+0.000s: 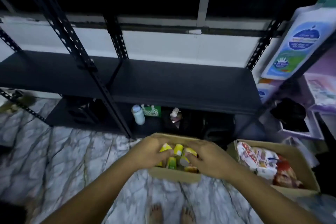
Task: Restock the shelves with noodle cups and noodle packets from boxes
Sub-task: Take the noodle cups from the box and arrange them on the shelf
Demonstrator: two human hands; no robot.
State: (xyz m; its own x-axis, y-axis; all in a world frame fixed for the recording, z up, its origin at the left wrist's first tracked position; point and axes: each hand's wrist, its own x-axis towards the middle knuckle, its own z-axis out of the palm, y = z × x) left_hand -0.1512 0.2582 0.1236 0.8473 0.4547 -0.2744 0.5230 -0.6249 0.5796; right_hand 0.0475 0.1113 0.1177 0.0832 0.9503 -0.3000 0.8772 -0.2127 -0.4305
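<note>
In the box, left grip round a yellow noodle cup, right grip pinching a second cup.

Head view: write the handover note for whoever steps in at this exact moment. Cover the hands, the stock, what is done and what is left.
Left hand: down in the cup box, fingers curled on yellow noodle cups.
Right hand: in the same box, fingers curled on cups too; the frame is blurred.
Noodle packets: in the packet box, on the floor to the right of the cup box.
Done: no noodle stock shows on the black shelf.
Left: lift the cups out and shelve them, then shelve the packets.
</note>
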